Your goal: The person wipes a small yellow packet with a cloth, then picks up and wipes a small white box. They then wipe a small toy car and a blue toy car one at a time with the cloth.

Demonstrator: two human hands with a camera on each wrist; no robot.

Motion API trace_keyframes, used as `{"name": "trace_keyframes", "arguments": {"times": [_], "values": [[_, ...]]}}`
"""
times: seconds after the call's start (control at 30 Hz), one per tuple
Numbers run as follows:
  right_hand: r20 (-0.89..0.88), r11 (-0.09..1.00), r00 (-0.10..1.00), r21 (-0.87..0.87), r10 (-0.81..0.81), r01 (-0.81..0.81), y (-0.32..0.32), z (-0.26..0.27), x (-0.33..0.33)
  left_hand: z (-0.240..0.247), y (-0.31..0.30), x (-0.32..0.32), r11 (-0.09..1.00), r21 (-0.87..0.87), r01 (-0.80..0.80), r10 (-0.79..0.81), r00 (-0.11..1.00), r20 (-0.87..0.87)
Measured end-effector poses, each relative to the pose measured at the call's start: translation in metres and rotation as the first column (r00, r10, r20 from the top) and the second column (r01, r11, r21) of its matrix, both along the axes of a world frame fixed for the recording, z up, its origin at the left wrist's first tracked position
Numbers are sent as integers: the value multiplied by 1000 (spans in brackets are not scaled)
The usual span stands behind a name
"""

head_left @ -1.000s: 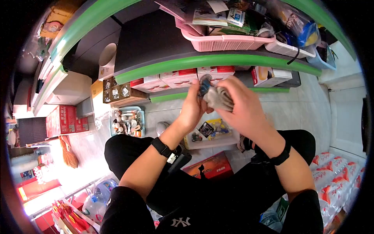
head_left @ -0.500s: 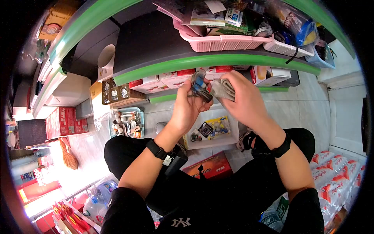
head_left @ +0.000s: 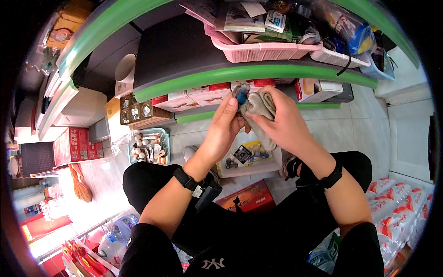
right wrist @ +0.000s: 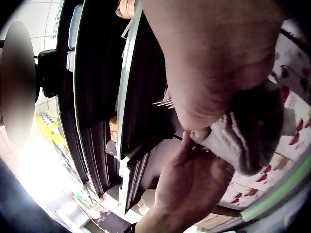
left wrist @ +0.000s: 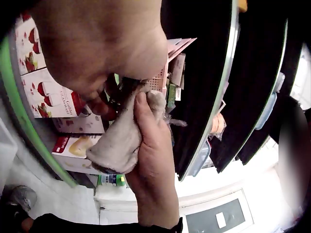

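Observation:
In the head view, my left hand grips a small clear and blue item, mostly covered by fingers and cloth, so its kind cannot be told. My right hand pinches a grey cloth against the item's right side, and a loose part of the cloth hangs below. From the left wrist, the cloth shows bunched under the right thumb, close by the left fingers. The right wrist view has the cloth folded beneath the right hand, above the left palm.
Below the hands stands a white bin holding a yellow packet and small items. A light-blue tray of small bottles lies to the left. Ahead runs a green-edged shelf with a pink basket. Between the legs lies a red box.
Half a second ago the folded cloth was held just right of the item, with the item more exposed. Now the cloth laps against the item and hangs lower, more unfolded.

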State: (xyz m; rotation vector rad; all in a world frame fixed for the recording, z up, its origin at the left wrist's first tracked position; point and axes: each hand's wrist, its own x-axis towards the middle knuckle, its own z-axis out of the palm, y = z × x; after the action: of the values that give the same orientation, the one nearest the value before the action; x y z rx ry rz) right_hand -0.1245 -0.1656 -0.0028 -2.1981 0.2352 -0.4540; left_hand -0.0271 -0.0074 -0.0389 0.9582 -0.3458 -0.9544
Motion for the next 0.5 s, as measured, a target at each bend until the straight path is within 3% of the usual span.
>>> {"name": "trace_keyframes", "arguments": {"times": [0.17, 0.27, 0.37, 0.5], "values": [[-14, 996, 998, -65, -57, 56, -16, -8, 0, 0, 2, 15, 996, -90, 26, -28, 999, -18], [-50, 991, 993, 81, -104, 108, -25, -3, -1, 9, -2, 11, 997, -81, -9, 6, 999, -38], [38, 957, 992, 268, -123, 108, -26, 9, 1, 9, -3, 11, 1000, -10, -8, 8, 1000, 24], [49, 992, 997, 115, -59, 53, -15, 1, 1, -6, -5, 3, 999, 33, 14, -18, 995, 99]]}}
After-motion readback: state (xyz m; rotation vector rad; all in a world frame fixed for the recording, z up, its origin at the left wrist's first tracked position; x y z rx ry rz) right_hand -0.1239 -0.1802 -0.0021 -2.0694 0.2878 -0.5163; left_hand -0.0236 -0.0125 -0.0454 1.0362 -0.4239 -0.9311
